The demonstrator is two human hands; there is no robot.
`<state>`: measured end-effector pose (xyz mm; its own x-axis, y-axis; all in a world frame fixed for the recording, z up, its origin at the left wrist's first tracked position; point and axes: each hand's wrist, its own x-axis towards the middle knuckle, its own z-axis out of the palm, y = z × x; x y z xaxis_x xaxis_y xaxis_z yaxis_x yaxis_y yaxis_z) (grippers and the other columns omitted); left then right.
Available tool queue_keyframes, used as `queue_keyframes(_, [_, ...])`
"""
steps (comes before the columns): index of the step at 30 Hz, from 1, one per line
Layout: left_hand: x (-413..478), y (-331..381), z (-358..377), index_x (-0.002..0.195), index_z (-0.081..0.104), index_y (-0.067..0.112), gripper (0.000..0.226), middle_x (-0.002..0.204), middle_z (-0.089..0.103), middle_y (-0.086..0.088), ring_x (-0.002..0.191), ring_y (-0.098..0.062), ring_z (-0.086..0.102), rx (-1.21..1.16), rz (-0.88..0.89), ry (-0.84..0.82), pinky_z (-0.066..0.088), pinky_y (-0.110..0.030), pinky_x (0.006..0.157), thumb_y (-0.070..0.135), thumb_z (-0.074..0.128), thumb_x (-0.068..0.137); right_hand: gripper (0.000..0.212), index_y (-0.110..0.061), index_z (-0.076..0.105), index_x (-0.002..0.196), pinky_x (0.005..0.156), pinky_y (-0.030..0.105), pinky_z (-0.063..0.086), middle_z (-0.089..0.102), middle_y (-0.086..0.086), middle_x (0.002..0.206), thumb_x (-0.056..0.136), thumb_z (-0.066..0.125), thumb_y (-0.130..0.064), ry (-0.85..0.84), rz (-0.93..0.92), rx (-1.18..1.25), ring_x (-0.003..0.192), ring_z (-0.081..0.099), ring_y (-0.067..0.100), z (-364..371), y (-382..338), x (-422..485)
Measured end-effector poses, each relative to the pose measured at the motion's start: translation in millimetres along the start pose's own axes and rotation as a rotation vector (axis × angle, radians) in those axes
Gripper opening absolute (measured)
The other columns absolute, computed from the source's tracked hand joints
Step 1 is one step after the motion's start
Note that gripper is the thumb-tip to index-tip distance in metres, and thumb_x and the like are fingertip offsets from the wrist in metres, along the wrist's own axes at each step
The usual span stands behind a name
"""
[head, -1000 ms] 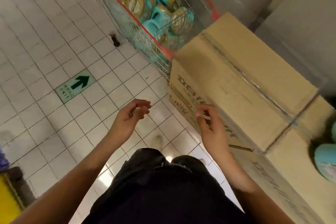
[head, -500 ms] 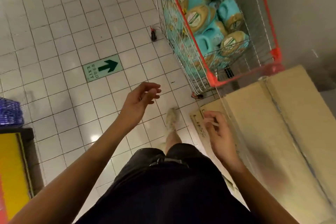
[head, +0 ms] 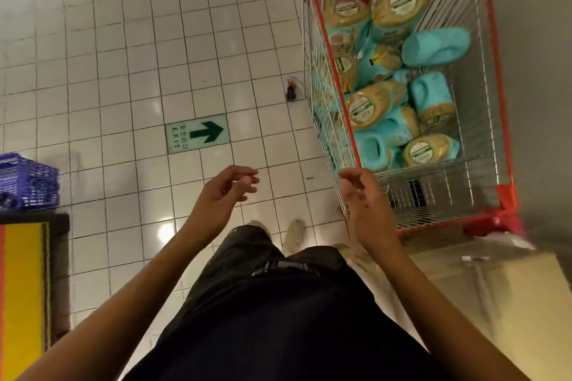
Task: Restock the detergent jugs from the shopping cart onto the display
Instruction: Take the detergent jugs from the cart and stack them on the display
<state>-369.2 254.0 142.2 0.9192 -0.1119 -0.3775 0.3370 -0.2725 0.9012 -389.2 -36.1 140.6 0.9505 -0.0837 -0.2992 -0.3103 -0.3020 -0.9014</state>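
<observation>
Right hand: empty, fingers loosely curled, held at the near corner of the shopping cart.
Left hand: empty, half-open, over the white tiled floor.
Detergent jugs: turquoise, heaped inside the cart.
Cardboard box: just beside the cart's near end.
Exit sign: on the floor tiles.

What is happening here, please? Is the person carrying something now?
A person stands on a white tiled floor beside a red shopping cart that holds a pile of turquoise detergent jugs. Both hands are empty: the left hand is raised over the floor, and the right hand is at the cart's near corner, fingers loosely curled. No jug is picked up yet. A cardboard box sits to the person's right.
</observation>
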Motion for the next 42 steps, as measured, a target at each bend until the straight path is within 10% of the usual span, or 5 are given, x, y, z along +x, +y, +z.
queue_keyframes(21, [311,121,-64,0.123,0.067,0.023,0.036,0.116,0.074,0.006,0.106,-0.016,0.072,0.192,0.135,-0.404,0.06,-0.045,0.094,0.05,0.055,0.101,0.019,-0.024,0.066,0.123,0.084,0.004,0.046,0.067,-0.025,0.111,0.107,0.059,-0.03,0.323,0.139,0.161,0.104,0.063,-0.007,33,-86,216])
queue_keyframes(42, [488,199,105,0.109,0.071,0.047,0.021,0.106,0.073,0.014,0.098,-0.014,0.071,0.337,0.102,-0.776,0.059,-0.037,0.087,0.055,0.062,0.093,0.013,-0.013,0.067,0.115,0.086,0.019,0.051,0.063,-0.008,0.112,0.104,0.062,-0.02,0.625,0.506,0.182,0.103,0.063,0.005,-58,-8,314])
